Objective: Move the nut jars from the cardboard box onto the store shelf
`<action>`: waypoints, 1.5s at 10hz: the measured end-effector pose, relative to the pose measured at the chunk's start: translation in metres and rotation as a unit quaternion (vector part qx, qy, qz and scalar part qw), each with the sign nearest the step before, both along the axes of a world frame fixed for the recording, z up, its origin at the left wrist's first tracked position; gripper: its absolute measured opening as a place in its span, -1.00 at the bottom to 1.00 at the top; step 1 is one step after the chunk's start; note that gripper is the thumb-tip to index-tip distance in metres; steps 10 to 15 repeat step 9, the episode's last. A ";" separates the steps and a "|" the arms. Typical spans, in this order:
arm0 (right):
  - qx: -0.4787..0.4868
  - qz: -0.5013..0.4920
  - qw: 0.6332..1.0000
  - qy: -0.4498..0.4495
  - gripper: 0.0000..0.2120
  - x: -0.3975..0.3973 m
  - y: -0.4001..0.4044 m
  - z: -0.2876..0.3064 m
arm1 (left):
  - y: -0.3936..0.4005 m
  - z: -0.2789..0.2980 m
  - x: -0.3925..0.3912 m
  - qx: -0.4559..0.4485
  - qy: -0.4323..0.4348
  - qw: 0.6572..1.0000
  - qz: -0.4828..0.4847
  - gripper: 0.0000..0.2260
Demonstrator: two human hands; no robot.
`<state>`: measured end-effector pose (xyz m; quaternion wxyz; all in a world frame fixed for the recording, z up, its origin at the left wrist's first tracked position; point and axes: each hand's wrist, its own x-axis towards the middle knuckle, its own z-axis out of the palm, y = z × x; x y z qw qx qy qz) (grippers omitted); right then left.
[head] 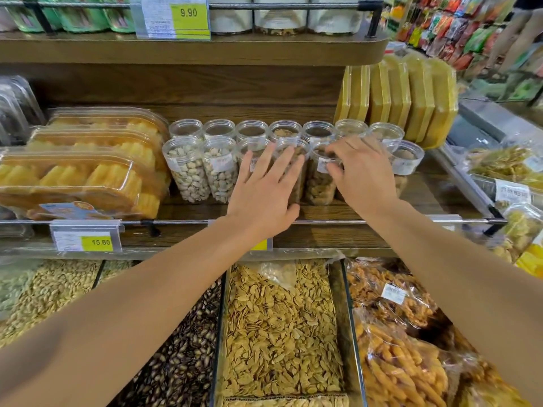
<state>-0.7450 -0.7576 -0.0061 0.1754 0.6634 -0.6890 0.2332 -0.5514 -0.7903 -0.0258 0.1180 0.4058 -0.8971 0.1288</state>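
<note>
A yellow tag (97, 242) reading 15.80 hangs on the rail (176, 222) of the wooden shelf (323, 211), below clear trays (79, 183) of yellow fruit pieces. A second tag (189, 13) on the shelf above reads 9.90. Right of the trays, clear nut jars (188, 171) stand on the shelf in two rows, the leftmost front ones filled with pistachios; their small white labels are too blurred to read. The left hand (264, 186) lies flat, fingers straight and spread, against the front of the middle jars. The right hand (360, 174) curls its fingers round a jar (320, 183) of pale nuts. Further right, yellow packs (411, 98) stand upright. Below the shelf, bins hold striped seeds (182, 362) and pale seeds (279, 327), with bags (402, 362) of orange snacks beside them.
</note>
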 end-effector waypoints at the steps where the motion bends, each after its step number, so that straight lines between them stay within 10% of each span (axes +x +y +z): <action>1: -0.004 0.009 1.000 -0.007 -0.74 -0.002 0.001 -0.001 | 0.001 0.003 -0.003 0.008 0.004 1.000 0.002 -0.29; 15: 0.009 -0.047 0.998 -0.040 -0.61 -0.035 0.066 0.005 | 0.038 0.016 -0.024 0.037 0.114 0.992 -0.047 -0.36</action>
